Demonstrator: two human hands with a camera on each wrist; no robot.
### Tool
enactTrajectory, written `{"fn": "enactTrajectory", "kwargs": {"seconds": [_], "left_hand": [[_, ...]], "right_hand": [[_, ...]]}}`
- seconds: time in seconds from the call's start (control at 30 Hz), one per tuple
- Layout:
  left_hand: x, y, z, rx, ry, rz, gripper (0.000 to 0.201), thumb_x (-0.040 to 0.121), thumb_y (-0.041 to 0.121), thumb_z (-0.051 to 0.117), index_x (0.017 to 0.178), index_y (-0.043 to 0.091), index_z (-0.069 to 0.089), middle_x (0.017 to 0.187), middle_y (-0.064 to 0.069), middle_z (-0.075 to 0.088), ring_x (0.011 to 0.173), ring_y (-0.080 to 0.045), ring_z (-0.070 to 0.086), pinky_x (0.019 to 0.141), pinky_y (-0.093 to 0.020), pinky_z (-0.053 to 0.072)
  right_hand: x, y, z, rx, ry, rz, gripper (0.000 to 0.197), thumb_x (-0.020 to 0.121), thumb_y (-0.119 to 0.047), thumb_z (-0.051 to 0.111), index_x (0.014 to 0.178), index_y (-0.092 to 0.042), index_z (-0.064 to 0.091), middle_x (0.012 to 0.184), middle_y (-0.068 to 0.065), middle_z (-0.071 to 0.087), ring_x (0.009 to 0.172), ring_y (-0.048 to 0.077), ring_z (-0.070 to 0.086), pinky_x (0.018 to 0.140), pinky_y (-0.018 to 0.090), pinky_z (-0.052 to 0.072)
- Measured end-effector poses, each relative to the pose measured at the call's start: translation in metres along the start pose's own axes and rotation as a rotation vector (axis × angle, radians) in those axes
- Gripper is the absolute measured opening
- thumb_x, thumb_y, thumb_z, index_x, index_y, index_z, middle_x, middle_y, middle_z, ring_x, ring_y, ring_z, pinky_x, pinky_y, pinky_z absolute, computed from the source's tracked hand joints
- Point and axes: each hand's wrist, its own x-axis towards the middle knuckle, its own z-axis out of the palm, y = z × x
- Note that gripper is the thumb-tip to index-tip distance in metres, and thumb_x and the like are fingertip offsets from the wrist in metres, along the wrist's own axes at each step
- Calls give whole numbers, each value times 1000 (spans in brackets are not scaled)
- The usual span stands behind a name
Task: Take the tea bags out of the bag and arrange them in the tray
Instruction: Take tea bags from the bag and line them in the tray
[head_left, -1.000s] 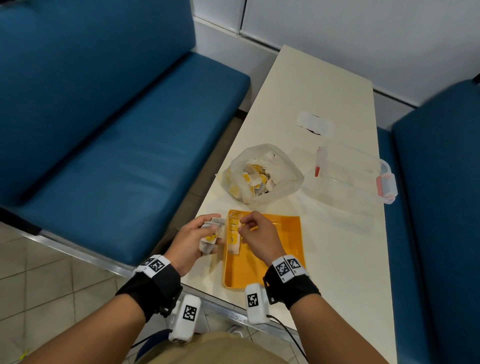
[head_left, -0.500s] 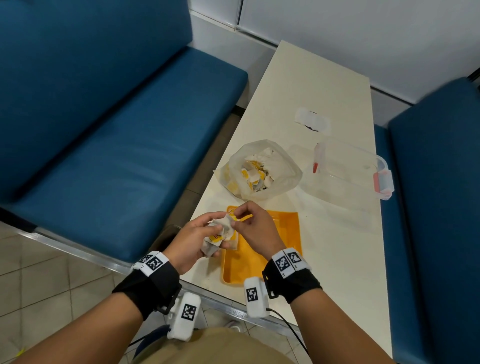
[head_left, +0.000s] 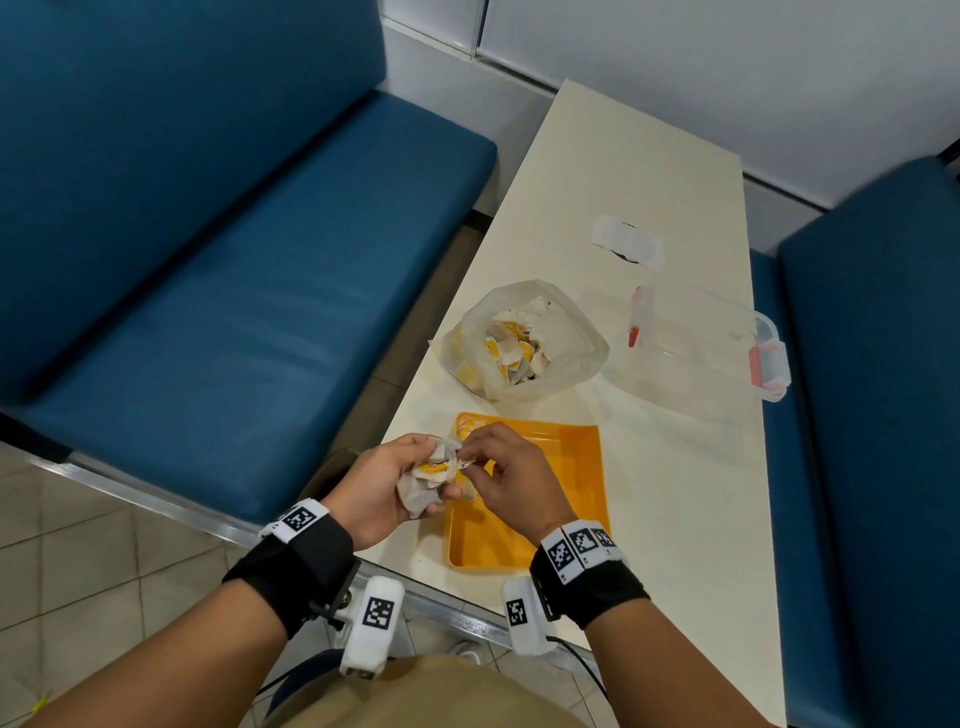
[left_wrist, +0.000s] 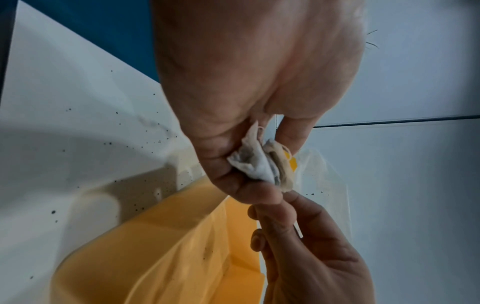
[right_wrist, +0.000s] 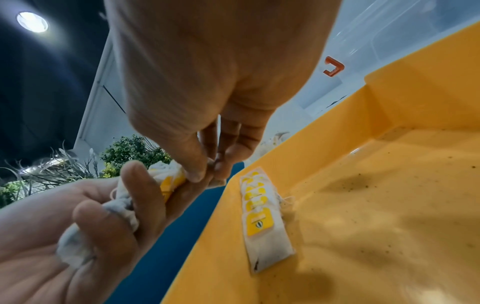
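**Tea bags in hand, over tray edge**

Right fingers (right_wrist: 197, 164) pinched together on one corner of a tea bag at top of the bunch (head_left: 431, 480). Thumb and forefinger tips meeting, other fingers curled loosely behind. Right hand (head_left: 511, 480) poised above near-left part of orange tray (head_left: 566, 499).

Left fingers (right_wrist: 135, 197) curled round the bunch: several crumpled white tea bags w/ yellow tags, squeezed in the palm, strings showing. Left hand (head_left: 382, 483) just off the tray's left rim, above tabletop (head_left: 649, 156) edge. Both hands touching at the bunch.

Inside tray, along left wall: row of tea bags (right_wrist: 259, 207) laid flat, overlapping, yellow tags up, running toward far-left corner. Exact count unclear. Rest of tray floor bare apart from dark specks.

Beyond tray: clear plastic bag (head_left: 519, 343) standing open on tabletop, more tea bags w/ yellow tags heaped inside. Near tray's far edge, not touching as far as can be seen.

Right of bag: clear plastic box (head_left: 696, 343) w/ red clips, lying near tabletop's right edge. Further back: small white packet (head_left: 626, 244) flat on tabletop.

Blue benches (head_left: 208, 260) on both sides of tabletop. Black wrist straps w/ marker tags on both forearms.
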Motion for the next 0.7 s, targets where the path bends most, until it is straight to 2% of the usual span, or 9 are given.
{"fn": "enactTrajectory", "kwargs": {"seconds": [0.13,0.2,0.3,0.4,0.5,0.57,0.63,0.7], "left_hand": [[2,0,-3,-2,16,-19,23,108,20,43,118,7,59,95,-17,70,71,-28,69,50,-28,49],[2,-1,-5,4,28,-22,22,108,20,43,117,8,58,100,-20,71,72,-28,70,50,-28,50],[3,-2,-8,13,36,-16,21,108,20,41,116,10,57,117,-25,71,74,-28,69,52,-27,51],[4,-3,-12,8,73,4,20,107,18,41,114,9,57,117,-23,72,76,-29,67,54,-28,50],[5,-4,-19,-5,114,19,17,105,16,43,114,10,57,113,-23,72,76,-29,67,55,-30,49],[5,-4,-22,4,135,24,17,104,13,44,114,13,57,109,-21,72,73,-29,67,55,-29,48],[5,-5,-23,63,164,37,24,103,10,43,117,16,62,104,-17,73,71,-27,68,54,-29,46],[5,-6,-23,131,183,52,32,102,10,43,120,21,69,103,-13,75,73,-24,69,55,-29,46]], "right_hand": [[0,-2,-3,-18,44,-23,11,89,-10,71,98,-13,75,100,-3,63,83,-6,54,75,4,38],[0,-1,-5,-15,58,-2,12,89,-9,70,100,-13,74,96,-1,63,80,-5,54,74,5,39],[0,0,-9,28,79,97,22,89,-9,70,110,-15,70,93,-2,64,81,5,58,73,10,45],[2,-2,-18,76,57,236,29,89,-8,69,116,-16,66,90,-2,64,78,5,59,74,15,50],[3,-3,-29,192,77,329,14,86,-6,71,95,-16,69,85,3,68,71,1,61,67,12,49],[4,3,-33,210,31,410,12,83,-9,75,81,-19,69,78,0,69,67,8,60,63,18,49],[2,11,-33,190,-50,497,11,81,-10,76,78,-18,68,75,-4,66,63,10,56,61,24,47],[-1,18,-31,253,-59,534,13,83,-5,73,79,-14,66,77,2,67,65,13,61,62,27,49]]}}
